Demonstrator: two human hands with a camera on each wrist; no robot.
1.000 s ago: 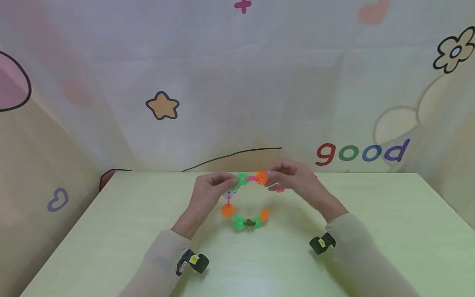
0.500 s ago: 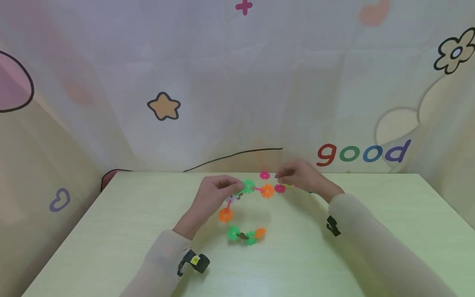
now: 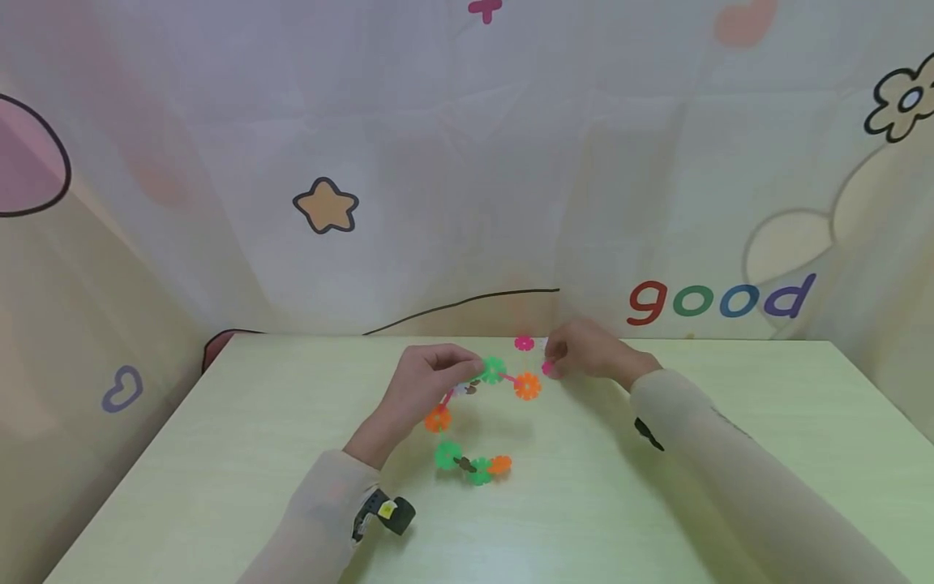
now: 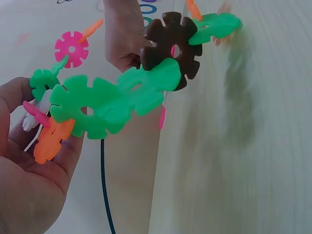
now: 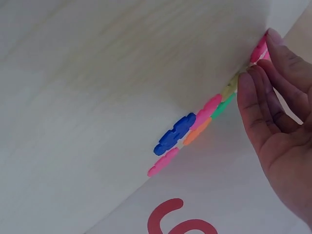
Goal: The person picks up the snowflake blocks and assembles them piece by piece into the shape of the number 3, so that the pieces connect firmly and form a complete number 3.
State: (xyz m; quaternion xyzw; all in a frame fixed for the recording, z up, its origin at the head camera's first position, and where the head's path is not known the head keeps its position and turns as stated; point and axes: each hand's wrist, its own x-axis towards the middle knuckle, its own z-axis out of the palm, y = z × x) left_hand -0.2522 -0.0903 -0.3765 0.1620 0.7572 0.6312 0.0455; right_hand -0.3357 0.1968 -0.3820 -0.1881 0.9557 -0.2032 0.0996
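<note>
**Chain in our left hand, pink disc at our right fingertips**

Our left hand (image 3: 419, 381) pinches one end of the chain (image 3: 477, 422), a curved string of snowflake discs. Thumb and fingers close on a green disc (image 3: 493, 370) at the top, with a white piece and a pink link tucked just under the grip. From that pinch the chain hangs down and toward us: an orange disc just below the fingers, then lower a green one, a brown one (image 4: 170, 48), another green and an orange tip. A second orange disc (image 3: 527, 386) juts out to the right of the grip, between our two hands. In the left wrist view the chain swings clear of the table (image 3: 657, 503), its shadow blurred on the wood.

Our right hand (image 3: 587, 357) rests at the far edge of the table, fingers bent together with their tips on a pink disc (image 3: 547, 368). It seems a light pinch, but we cannot tell for sure. Just beyond those fingertips lies a loose pink disc (image 3: 524, 343). Behind the palm, in the right wrist view, a row of spare discs (image 5: 187, 131) lies along the table edge: blue, pink, orange and green.
</note>
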